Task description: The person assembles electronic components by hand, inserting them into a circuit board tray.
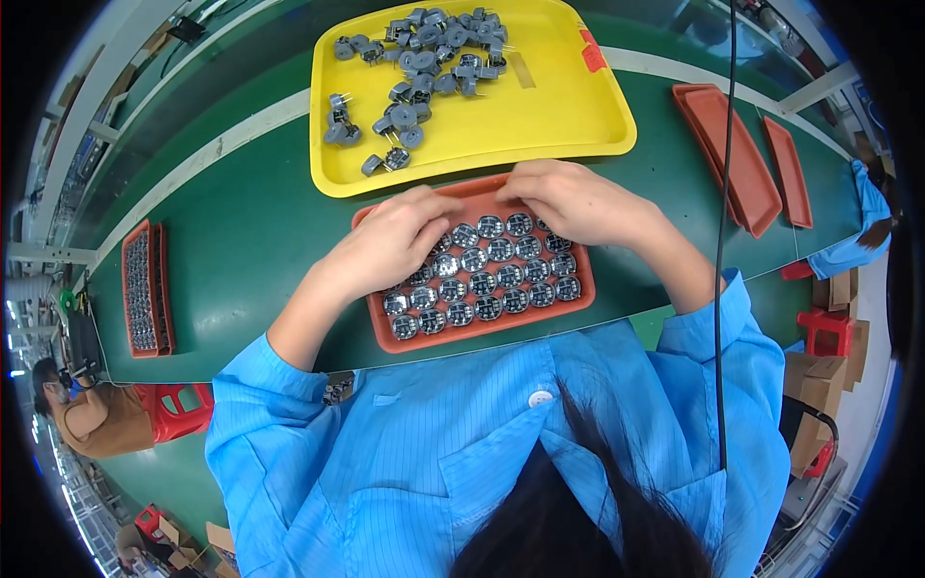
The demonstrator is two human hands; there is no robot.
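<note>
An orange-red plastic tray [384, 332] lies in front of me, with several rows of small round black electronic parts [488, 307] set closely in it. My left hand [397, 233] reaches over the tray's left side, thumb and forefinger bent with a gap between them, near the back row. Over the back right part sits my right hand [575, 202], its fingers curved and slightly apart. No part shows between the fingers of either hand. Both hands hide some of the round parts beneath them. A strip of bare tray floor shows between the hands at the back.
Behind the tray stands a yellow tray [568, 111] with a heap of grey round parts with pins [424, 60]. Stacked filled trays [147, 289] are at the left. Orange-red trays [737, 164] lie at the right on the green table [246, 226]. A black cable [723, 241] hangs down the right.
</note>
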